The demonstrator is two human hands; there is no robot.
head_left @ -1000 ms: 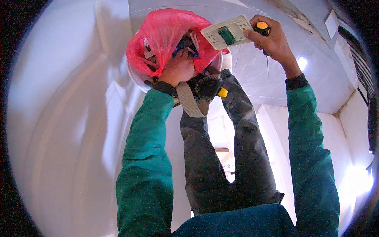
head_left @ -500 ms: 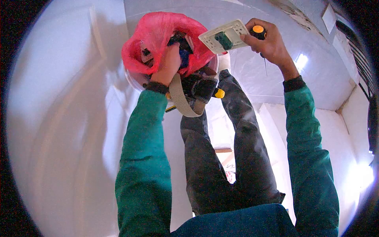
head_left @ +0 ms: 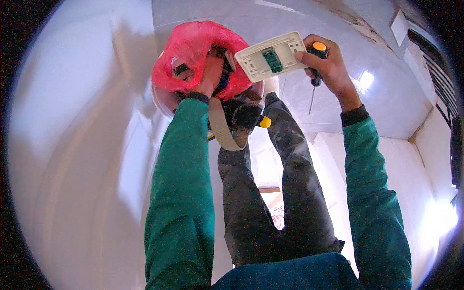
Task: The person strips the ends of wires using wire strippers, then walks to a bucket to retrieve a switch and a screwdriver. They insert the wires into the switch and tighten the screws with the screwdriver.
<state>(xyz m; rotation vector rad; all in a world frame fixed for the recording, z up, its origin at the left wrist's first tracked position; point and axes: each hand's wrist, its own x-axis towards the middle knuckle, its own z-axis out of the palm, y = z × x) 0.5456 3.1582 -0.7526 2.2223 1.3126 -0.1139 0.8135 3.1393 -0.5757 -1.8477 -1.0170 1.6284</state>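
My right hand (head_left: 328, 63) is closed around a white switch plate (head_left: 290, 47) with a green module in it, and also around a screwdriver (head_left: 318, 72) with a black and orange handle, its shaft pointing down. My left hand (head_left: 211, 72) reaches into a pink plastic bag (head_left: 193, 46); its fingers are hidden among dark items inside. The bag sits in the top of a pale bucket (head_left: 162, 102). A beige strap (head_left: 221, 128) loops over the bucket's near side, beside a tool with a yellow end (head_left: 265, 122).
A pale wall (head_left: 77, 145) rises close on the left. Grey floor (head_left: 309, 29) stretches beyond the bucket. My legs (head_left: 295, 164) stand just below the bucket in view. Dark bars (head_left: 435, 72) line the far right.
The switch plate has shifted slightly left and down, turning its back more towards me. The screwdriver shaft swings left. My left hand stays in the bag, which sits slightly lower in view.
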